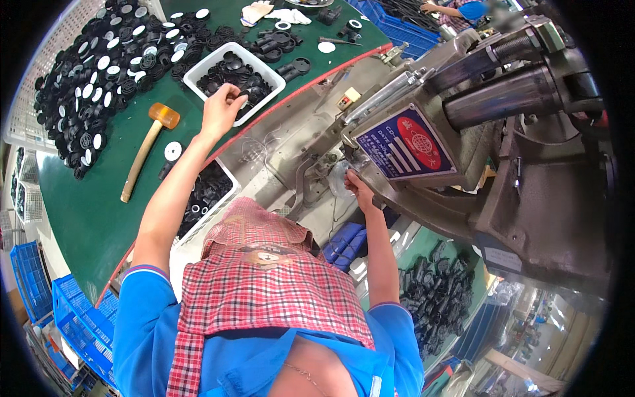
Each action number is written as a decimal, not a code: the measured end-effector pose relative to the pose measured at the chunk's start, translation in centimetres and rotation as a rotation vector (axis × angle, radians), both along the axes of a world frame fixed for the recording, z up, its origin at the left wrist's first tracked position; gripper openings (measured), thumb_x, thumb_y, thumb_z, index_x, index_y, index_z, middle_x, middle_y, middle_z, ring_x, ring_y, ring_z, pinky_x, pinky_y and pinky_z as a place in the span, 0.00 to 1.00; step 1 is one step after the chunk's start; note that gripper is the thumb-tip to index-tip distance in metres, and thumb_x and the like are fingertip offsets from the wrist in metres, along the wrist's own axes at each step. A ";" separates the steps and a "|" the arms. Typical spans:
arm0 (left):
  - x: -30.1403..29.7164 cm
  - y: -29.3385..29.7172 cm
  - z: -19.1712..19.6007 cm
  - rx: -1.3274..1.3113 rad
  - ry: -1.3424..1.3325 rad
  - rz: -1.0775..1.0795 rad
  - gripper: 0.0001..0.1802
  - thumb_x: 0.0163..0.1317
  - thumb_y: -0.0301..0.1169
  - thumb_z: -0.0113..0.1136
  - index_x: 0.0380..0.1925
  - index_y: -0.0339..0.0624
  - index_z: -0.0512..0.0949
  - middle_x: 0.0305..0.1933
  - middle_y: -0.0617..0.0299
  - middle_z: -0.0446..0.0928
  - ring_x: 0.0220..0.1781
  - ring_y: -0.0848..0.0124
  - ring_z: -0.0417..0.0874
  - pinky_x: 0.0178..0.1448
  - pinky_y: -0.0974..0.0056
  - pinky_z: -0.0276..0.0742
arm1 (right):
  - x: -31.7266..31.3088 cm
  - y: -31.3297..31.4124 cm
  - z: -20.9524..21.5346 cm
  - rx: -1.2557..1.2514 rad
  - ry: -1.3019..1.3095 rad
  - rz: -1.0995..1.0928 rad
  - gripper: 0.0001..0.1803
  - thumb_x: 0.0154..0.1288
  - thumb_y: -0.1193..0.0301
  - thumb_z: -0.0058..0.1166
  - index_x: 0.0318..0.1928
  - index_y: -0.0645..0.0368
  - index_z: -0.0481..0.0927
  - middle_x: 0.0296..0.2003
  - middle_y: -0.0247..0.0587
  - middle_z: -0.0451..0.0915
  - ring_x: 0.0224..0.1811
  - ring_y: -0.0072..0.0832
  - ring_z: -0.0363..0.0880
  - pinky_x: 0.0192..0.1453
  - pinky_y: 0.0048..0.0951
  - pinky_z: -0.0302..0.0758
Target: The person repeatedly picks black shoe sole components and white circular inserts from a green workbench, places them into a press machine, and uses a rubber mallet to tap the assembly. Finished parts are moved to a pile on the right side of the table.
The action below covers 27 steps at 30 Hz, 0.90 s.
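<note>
My left hand (223, 111) hangs over the near right part of a white plastic bin (193, 78) holding small round black parts (233, 71). Its fingers are bent inward, and what lies between them is too small to make out. At the working end of a large grey press machine (476, 126), my right hand (359, 190) is closed, with the fingertips beside a clear plastic piece (340, 178). Whatever the right fingers grip is hidden by the hand and the machine.
A mallet (142, 159) with an amber head lies on the green table (86, 218). Black and white round parts (99, 86) are heaped at the far left. Black casters (274, 43) sit behind the bin. A second bin (221, 198) stands below the table edge; black parts (436, 298) lie at right.
</note>
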<state>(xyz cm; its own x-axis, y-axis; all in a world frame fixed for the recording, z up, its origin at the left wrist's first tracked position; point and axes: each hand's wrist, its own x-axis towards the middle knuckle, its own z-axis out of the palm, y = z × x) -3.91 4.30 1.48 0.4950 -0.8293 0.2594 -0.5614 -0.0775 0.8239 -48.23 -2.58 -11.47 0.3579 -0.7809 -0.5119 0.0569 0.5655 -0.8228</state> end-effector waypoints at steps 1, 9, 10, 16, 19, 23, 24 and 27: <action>-1.0 0.7 0.4 0.004 0.063 -0.018 0.13 0.59 0.33 0.66 0.37 0.36 0.76 0.29 0.59 0.80 0.30 0.74 0.80 0.38 0.66 0.77 | 0.1 0.6 0.9 0.004 -0.044 0.021 0.18 0.64 0.64 0.63 0.49 0.62 0.80 0.38 0.38 0.82 0.38 0.25 0.81 0.46 0.27 0.78; -6.2 6.3 -2.7 0.122 0.868 -0.412 0.11 0.68 0.34 0.57 0.43 0.37 0.73 0.37 0.60 0.80 0.39 0.74 0.80 0.46 0.68 0.76 | 5.0 5.7 10.6 -0.168 -0.092 0.080 0.16 0.66 0.70 0.60 0.51 0.66 0.79 0.41 0.43 0.83 0.41 0.30 0.84 0.48 0.31 0.82; -7.3 6.9 -2.3 0.157 0.986 -0.463 0.13 0.71 0.36 0.54 0.46 0.38 0.73 0.42 0.58 0.80 0.43 0.71 0.81 0.50 0.66 0.77 | 5.6 6.1 11.0 -0.175 -0.101 0.074 0.15 0.66 0.72 0.58 0.50 0.67 0.79 0.40 0.46 0.84 0.39 0.31 0.84 0.47 0.31 0.83; -12.2 7.5 -1.3 0.283 1.428 -0.594 0.15 0.72 0.37 0.51 0.48 0.36 0.70 0.55 0.51 0.76 0.58 0.63 0.78 0.64 0.59 0.73 | 9.8 9.0 13.0 -0.336 -0.011 0.155 0.10 0.67 0.77 0.56 0.47 0.66 0.81 0.40 0.46 0.85 0.36 0.28 0.84 0.42 0.28 0.83; -13.0 7.5 -1.7 0.283 1.594 -0.611 0.14 0.72 0.37 0.51 0.47 0.36 0.69 0.57 0.48 0.75 0.59 0.60 0.77 0.68 0.57 0.71 | 12.0 10.0 13.6 -0.360 -0.038 0.126 0.09 0.66 0.78 0.55 0.45 0.66 0.81 0.41 0.44 0.85 0.34 0.23 0.84 0.39 0.25 0.82; -12.4 7.8 -1.8 0.273 1.736 -0.611 0.14 0.71 0.35 0.52 0.46 0.34 0.70 0.59 0.44 0.73 0.61 0.57 0.76 0.69 0.55 0.71 | 12.5 10.5 13.2 -0.396 0.010 0.105 0.07 0.66 0.78 0.55 0.43 0.67 0.81 0.42 0.42 0.85 0.34 0.21 0.83 0.38 0.23 0.80; -12.4 7.9 -2.2 0.270 1.753 -0.603 0.14 0.71 0.34 0.52 0.46 0.33 0.70 0.59 0.43 0.73 0.61 0.57 0.76 0.69 0.55 0.71 | 12.8 10.6 13.2 -0.407 0.032 0.100 0.07 0.66 0.78 0.55 0.43 0.67 0.81 0.41 0.42 0.85 0.34 0.21 0.83 0.37 0.23 0.80; -12.3 8.0 -2.7 0.259 1.800 -0.572 0.14 0.72 0.34 0.52 0.46 0.33 0.70 0.59 0.42 0.73 0.62 0.56 0.76 0.70 0.55 0.71 | 13.6 10.7 13.1 -0.424 0.082 0.096 0.07 0.67 0.77 0.56 0.42 0.67 0.81 0.40 0.41 0.85 0.34 0.21 0.83 0.37 0.23 0.80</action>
<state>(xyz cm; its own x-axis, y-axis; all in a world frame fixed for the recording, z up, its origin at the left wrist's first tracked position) -16.18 12.33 -1.23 -0.3101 -0.8966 -0.3161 0.8259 -0.4187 0.3776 -34.65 8.15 1.65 0.4103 -0.8933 -0.1833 -0.0541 0.1768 -0.9828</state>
